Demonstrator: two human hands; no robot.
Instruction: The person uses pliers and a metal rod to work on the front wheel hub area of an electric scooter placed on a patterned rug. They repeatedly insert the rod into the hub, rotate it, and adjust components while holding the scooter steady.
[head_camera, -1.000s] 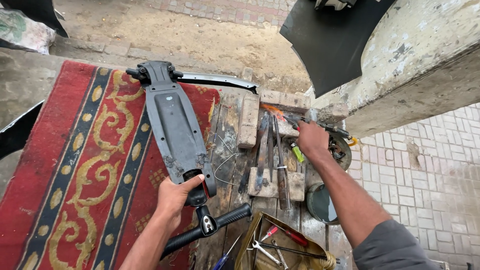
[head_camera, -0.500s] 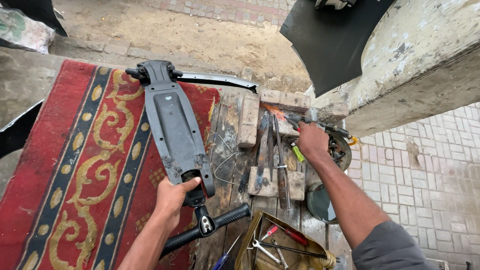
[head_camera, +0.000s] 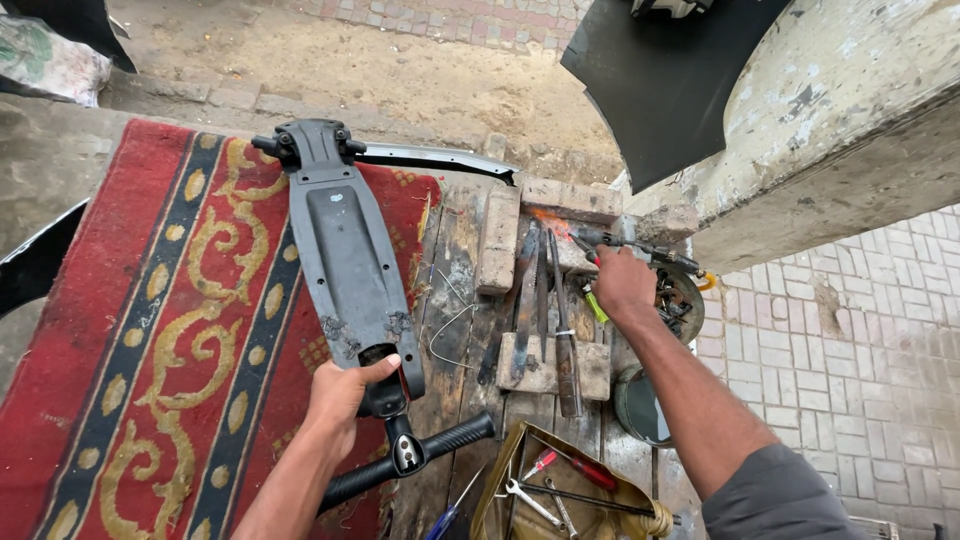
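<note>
While the left hand (head_camera: 345, 395) grips the near end of the dark scooter deck (head_camera: 345, 255) lying on the red rug (head_camera: 150, 320), the right hand (head_camera: 622, 283) closes over tools (head_camera: 545, 300) on the wooden desk (head_camera: 462, 260).
</note>
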